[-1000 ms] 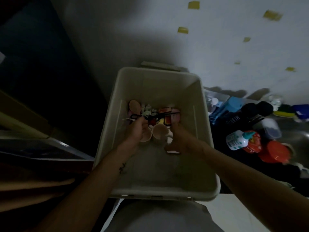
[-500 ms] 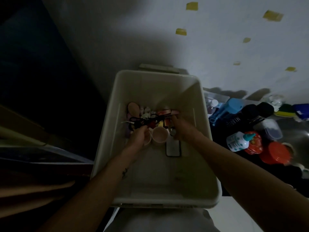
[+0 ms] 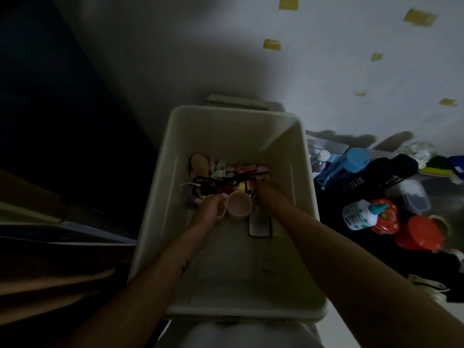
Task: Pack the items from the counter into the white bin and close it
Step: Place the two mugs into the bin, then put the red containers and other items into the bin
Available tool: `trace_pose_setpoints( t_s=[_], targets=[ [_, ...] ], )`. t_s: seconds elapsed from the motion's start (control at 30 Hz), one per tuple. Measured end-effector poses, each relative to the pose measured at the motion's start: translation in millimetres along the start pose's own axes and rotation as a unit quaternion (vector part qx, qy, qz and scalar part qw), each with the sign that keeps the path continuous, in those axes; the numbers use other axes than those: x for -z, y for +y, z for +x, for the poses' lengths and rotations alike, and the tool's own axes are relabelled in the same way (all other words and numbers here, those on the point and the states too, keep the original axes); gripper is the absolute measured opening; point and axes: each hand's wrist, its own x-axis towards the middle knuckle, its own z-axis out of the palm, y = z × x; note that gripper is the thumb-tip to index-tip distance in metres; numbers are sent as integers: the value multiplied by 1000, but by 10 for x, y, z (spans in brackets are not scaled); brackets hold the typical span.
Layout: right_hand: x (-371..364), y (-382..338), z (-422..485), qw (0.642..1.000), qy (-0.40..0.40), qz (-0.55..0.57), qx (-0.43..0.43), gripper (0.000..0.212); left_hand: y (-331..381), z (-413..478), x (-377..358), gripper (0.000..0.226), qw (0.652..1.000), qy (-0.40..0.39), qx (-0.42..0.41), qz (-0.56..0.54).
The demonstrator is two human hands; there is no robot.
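Observation:
The white bin (image 3: pixel 160 197) stands open in front of me, and both my hands are deep inside it. At its far end lies a heap of small items: a pink hairbrush (image 3: pixel 199 164), black scissors (image 3: pixel 216 180) and some red and pink pieces. A pink cup (image 3: pixel 239 204) stands upright between my hands. My left hand (image 3: pixel 209 209) curls round a second small cup (image 3: pixel 222 215), which it mostly hides. My right hand (image 3: pixel 267 197) reaches into the heap's right side; its fingers are hidden in the dark. A black-framed flat item (image 3: pixel 259 226) lies on the bin floor beside my right wrist.
On the counter to the right stand a white glue bottle (image 3: pixel 356 214), red-lidded containers (image 3: pixel 418 233), a blue bottle (image 3: pixel 351 162), black round items (image 3: pixel 391 164) and a clear box (image 3: pixel 411 197). A lid edge (image 3: pixel 237 101) shows behind the bin. Dark furniture fills the left.
Both hands moved toward the bin's far end. My right hand came off the black-framed flat item, which now lies uncovered on the bin floor.

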Motion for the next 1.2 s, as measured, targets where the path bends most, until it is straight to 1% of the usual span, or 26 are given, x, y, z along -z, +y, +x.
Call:
trace_pose_setpoints(
  t_s=[0.03, 0.07, 0.1, 0.13, 0.17, 0.2, 0.23, 0.3, 0.33, 0.37, 0.43, 0.53, 0.7, 0.83, 0.93, 1.0, 1.07, 1.13, 1.2],
  targets=[
    [-13, 16, 38, 998, -17, -60, 19, 42, -11, 2, -4, 22, 1000, -1, -6, 18],
    [-6, 15, 24, 994, -11, -105, 36, 40, -20, -1, -8, 19, 999, -3, -13, 32],
    [-36, 60, 41, 993, 9, -112, 38, 40, -24, 0, -12, 17, 999, -5, -21, 40],
    [-51, 71, -13, 994, 45, -93, 44, 42, -28, 2, -12, 16, 999, -7, -27, 46],
    [-61, 53, -47, 995, 72, -58, 22, 44, -31, 3, -14, 17, 998, -8, -29, 50],
    [-63, 54, -75, 996, 71, -50, 25, 44, -34, 8, -12, 18, 998, -6, -28, 55],
    [-50, 43, -83, 995, 67, -70, 36, 43, -41, 13, -9, 19, 998, -5, -27, 58],
    [6, -20, -119, 994, 49, -91, 21, 43, -47, 13, -15, 20, 998, -5, -22, 52],
    [50, -57, -140, 996, 44, -73, -7, 46, -41, 12, -15, 19, 999, -6, -20, 50],
    [59, -51, -138, 997, 51, -62, -17, 50, -40, 9, -16, 18, 998, -7, -21, 52],
    [95, -63, -211, 997, 68, -6, -42, 55, -44, -4, -21, 19, 998, -12, -32, 58],
    [147, -80, -318, 993, 106, 44, -22, 53, -63, -39, -39, 22, 996, -12, -60, 65],
    [222, -81, -619, 978, 150, 143, 21, 53, -58, -61, -105, 13, 993, 0, -86, 75],
    [368, -81, -892, 961, 168, 212, 56, 59, 42, -137, -159, 21, 989, -6, -107, 103],
    [524, -53, -1102, 940, 187, 269, 95, 55, 188, -235, -288, 28, 982, -14, -147, 119],
    [621, 17, -1282, 927, 216, 286, 113, 52, 315, -317, -451, 24, 979, -27, -180, 95],
    [710, 144, -1490, 914, 257, 295, 112, 51, 449, -425, -649, 21, 973, -49, -224, 42],
    [784, 367, -1703, 905, 280, 304, 99, 53, 547, -529, -890, 25, 965, -59, -256, -3],
    [826, 551, -1829, 900, 283, 321, 87, 53, 590, -593, -1076, 29, 958, -71, -279, -14]
  ],
)
